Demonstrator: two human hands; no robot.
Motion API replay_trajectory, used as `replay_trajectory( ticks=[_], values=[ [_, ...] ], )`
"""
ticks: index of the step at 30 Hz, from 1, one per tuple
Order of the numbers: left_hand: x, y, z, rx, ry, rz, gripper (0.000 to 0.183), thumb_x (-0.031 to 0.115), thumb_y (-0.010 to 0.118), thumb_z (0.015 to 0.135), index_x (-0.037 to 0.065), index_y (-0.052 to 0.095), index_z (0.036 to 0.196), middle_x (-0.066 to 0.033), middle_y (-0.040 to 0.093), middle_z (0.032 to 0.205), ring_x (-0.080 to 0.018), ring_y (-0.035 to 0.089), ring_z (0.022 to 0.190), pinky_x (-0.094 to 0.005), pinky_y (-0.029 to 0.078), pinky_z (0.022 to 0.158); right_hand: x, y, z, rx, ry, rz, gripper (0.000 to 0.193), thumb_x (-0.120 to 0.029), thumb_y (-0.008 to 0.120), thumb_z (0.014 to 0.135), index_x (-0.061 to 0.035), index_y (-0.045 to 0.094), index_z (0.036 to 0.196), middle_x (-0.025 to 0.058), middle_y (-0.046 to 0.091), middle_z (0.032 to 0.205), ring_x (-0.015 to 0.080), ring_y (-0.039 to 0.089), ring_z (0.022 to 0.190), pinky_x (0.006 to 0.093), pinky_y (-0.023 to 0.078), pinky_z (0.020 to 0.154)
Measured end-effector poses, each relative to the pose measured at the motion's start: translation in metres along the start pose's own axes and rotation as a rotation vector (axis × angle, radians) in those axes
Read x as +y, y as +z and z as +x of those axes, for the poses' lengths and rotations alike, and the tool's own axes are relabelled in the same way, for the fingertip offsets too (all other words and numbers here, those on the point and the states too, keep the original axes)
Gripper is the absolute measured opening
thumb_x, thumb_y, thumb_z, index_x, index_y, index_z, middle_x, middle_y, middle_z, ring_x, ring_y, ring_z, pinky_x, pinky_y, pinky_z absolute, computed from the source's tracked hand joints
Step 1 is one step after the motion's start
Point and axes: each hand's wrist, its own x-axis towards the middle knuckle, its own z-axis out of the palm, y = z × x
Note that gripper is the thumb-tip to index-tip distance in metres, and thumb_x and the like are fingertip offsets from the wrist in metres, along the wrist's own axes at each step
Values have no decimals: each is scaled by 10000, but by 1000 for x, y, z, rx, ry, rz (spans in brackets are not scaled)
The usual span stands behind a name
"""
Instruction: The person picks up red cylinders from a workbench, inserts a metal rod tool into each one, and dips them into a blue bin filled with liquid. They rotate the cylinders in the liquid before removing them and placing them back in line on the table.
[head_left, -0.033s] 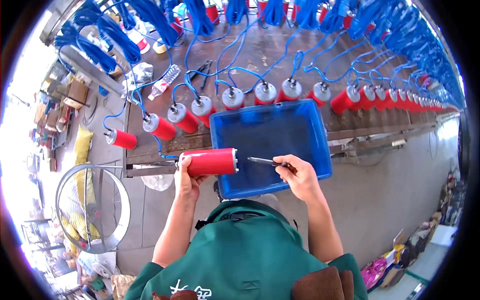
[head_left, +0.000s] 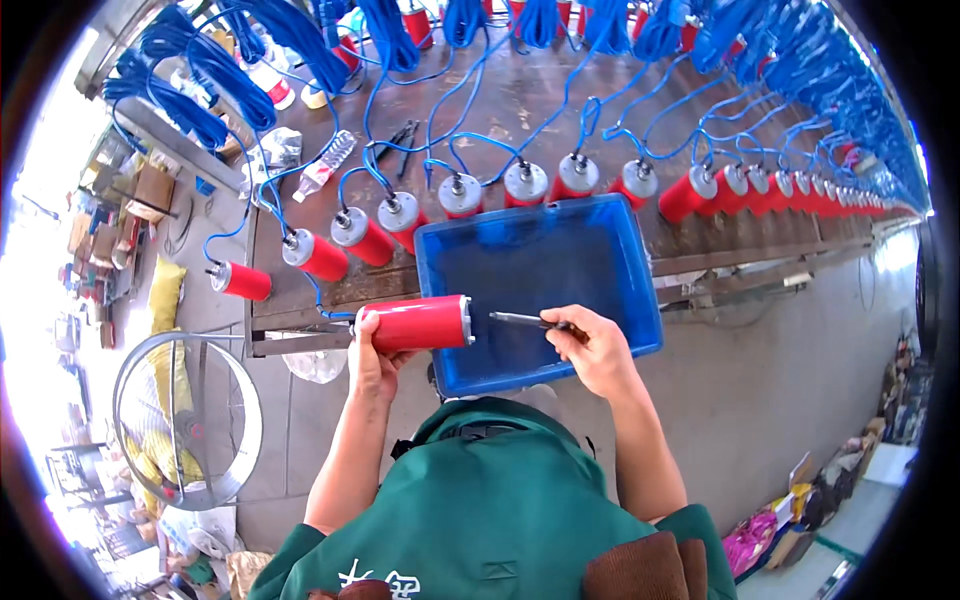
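My left hand (head_left: 374,358) is wrapped round one end of a red cylinder (head_left: 412,324) with metal end caps. The cylinder lies level over the near-left corner of a blue plastic tray (head_left: 645,270), and a blue cable (head_left: 328,312) runs off its left end. In my right hand (head_left: 598,352) is a screwdriver (head_left: 516,319) with a dark handle, gripped between thumb and fingers. Its metal shaft points left at the cylinder's right end cap, a small gap apart. Part of the handle is hidden by my fingers.
A long row of red cylinders (head_left: 364,240) with blue cables stands along the brown table (head_left: 510,105). Coiled blue cables (head_left: 300,45) hang beyond. Black-handled pliers (head_left: 405,148) and a plastic bottle (head_left: 325,165) lie on the table. A round metal frame (head_left: 252,410) stands at the left.
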Motion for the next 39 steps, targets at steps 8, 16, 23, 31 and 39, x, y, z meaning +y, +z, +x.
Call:
replay_trajectory(
  ticks=[8, 16, 23, 31, 39],
  values=[
    [-2, 0, 4, -105, -29, 0, 773, 653, 725, 896, 124, 523, 1423, -146, 700, 1338, -307, 716, 1223, -489, 628, 1015, 2, 9, 26, 1, -204, -177, 201, 29, 741, 982, 48, 737, 1182, 135, 752, 1073, 211, 725, 873, 311, 579, 784],
    [-2, -1, 3, -130, 15, 15, 784, 655, 730, 914, 88, 534, 1419, -160, 707, 1329, -307, 737, 1190, -473, 656, 979, 6, 17, 39, -46, -318, -247, 215, 69, 732, 969, 38, 746, 1182, 122, 749, 1082, 203, 724, 892, 307, 578, 797],
    [-4, -1, 5, -142, 20, -12, 799, 655, 730, 917, 58, 547, 1416, -164, 712, 1319, -304, 748, 1161, -466, 668, 953, -1, 13, 45, -50, -399, -318, 225, 72, 726, 949, 21, 751, 1167, 167, 753, 1118, 329, 749, 946, 373, 598, 836],
    [-4, -3, 6, -136, 0, -47, 737, 565, 721, 945, 28, 540, 1417, -195, 704, 1318, -334, 738, 1173, -493, 674, 917, 3, 15, 45, -101, -319, -303, 248, 83, 708, 954, 17, 736, 1191, 166, 743, 1154, 351, 749, 972, 387, 601, 849],
    [-3, -1, 7, -127, 7, -46, 721, 560, 715, 957, 32, 546, 1417, -192, 712, 1305, -329, 751, 1140, -476, 683, 883, 16, 12, 46, -19, -201, 104, 147, 22, 650, 1046, 21, 661, 1192, 118, 748, 1088, 187, 761, 860, 324, 625, 768]
  ],
)
